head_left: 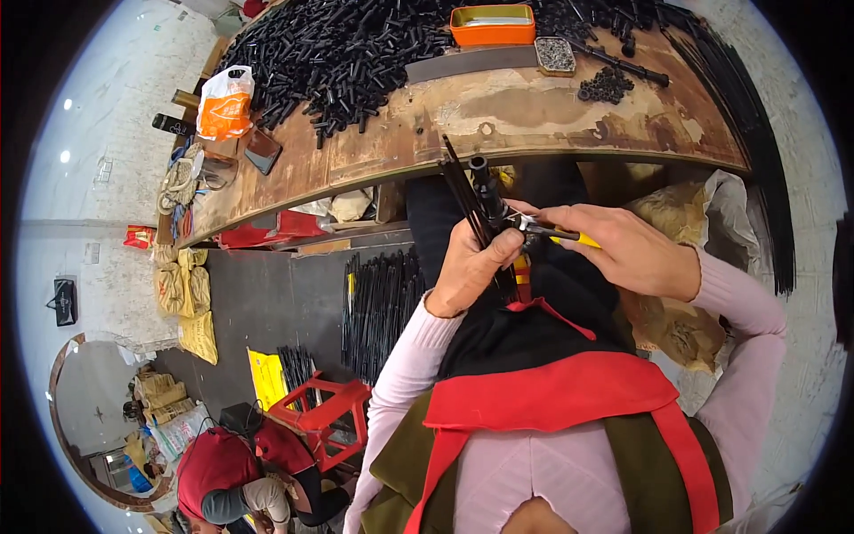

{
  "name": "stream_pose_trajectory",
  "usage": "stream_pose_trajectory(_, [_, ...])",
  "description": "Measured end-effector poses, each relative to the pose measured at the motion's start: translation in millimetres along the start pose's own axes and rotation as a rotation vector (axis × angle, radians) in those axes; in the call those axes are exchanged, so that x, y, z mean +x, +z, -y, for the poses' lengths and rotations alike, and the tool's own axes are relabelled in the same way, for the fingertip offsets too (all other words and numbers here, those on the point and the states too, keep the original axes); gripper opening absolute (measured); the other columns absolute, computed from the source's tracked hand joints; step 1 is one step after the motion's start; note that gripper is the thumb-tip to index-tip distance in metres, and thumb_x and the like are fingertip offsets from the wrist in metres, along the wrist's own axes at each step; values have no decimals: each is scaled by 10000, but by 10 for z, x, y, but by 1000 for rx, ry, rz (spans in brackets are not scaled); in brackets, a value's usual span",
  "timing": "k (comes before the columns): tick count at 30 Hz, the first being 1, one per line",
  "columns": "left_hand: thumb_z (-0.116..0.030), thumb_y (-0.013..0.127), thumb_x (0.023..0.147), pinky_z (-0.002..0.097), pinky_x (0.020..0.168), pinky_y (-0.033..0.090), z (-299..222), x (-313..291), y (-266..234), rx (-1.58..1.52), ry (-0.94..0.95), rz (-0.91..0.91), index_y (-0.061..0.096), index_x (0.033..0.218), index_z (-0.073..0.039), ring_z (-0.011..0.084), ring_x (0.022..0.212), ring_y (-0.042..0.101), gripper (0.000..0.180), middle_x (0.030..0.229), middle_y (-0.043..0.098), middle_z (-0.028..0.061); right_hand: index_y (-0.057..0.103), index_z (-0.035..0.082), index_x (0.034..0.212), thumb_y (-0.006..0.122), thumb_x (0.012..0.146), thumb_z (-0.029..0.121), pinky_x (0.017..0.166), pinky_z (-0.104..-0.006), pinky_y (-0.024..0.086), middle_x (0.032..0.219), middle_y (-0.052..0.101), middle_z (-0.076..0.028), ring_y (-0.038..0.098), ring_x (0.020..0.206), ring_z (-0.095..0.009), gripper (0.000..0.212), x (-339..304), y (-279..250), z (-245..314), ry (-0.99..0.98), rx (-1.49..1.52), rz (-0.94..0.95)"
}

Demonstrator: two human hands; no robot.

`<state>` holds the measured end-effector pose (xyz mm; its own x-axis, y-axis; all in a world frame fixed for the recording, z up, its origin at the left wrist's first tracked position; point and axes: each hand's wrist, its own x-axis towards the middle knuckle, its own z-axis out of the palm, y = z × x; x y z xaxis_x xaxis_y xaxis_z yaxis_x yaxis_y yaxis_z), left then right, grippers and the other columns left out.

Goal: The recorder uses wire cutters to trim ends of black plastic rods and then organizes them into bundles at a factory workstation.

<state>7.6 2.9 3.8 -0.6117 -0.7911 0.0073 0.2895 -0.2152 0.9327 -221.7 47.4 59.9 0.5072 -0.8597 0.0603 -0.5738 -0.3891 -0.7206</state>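
Observation:
My left hand (467, 271) is closed around a cluster of thin black rods (455, 178) and a thicker black tubular piece (485, 185), held upright over my lap. Its thumb presses near a small white bit (523, 222) at the side of the tube. From the right, my right hand (636, 249) comes in with its fingers closed on a tool with a yellow-and-black handle (576, 238). The tool's working end meets the tube by my left thumb; its exact kind is partly hidden by the fingers.
On the wooden bench (391, 147) ahead lie a heap of short black tubes (338, 53), an orange bin (491, 25), a tray of small metal parts (556, 55) and black rings (605, 85). Bundled black rods (382, 311) stand left; a red stool (325, 418) and another person (222, 481) are lower left.

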Motion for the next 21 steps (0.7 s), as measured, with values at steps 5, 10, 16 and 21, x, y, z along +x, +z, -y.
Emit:
stream_pose_trajectory(5, [-336, 713, 899, 196, 582, 372, 15, 28, -70, 9, -19, 121, 568, 1290, 8, 38, 646, 464, 541, 780, 564, -28, 501, 26, 1268, 624, 897, 48, 717, -390, 533, 928, 664, -160, 679, 786, -318, 392, -19, -83, -12, -32, -66, 5])
stream_pose_trajectory(10, [-259, 724, 895, 187, 673, 431, -134, -45, -5, -73, -146, 261, 565, 1309, 3, 32, 781, 526, 515, 1009, 649, -1, 511, 48, 1072, 750, 843, 182, 474, -272, 462, 647, 595, -48, 613, 485, -123, 357, 37, -328, 193, 512, 922, 654])
stream_pose_trajectory(16, [-218, 694, 921, 188, 606, 337, -8, 44, 59, -10, -22, -50, 540, 1333, -10, 29, 690, 428, 487, 830, 532, -58, 509, 19, 1167, 679, 853, 130, 735, -398, 495, 889, 603, -173, 603, 833, -396, 374, -22, -203, 15, -163, -402, -305])
stream_pose_trajectory(21, [-328, 663, 942, 198, 581, 312, -57, 54, -22, 0, 0, 56, 549, 1308, 6, 38, 658, 402, 508, 769, 470, -56, 502, -26, 1092, 687, 877, 134, 452, -297, 464, 618, 564, -62, 602, 474, -172, 326, 123, -462, 304, 441, 417, 356])
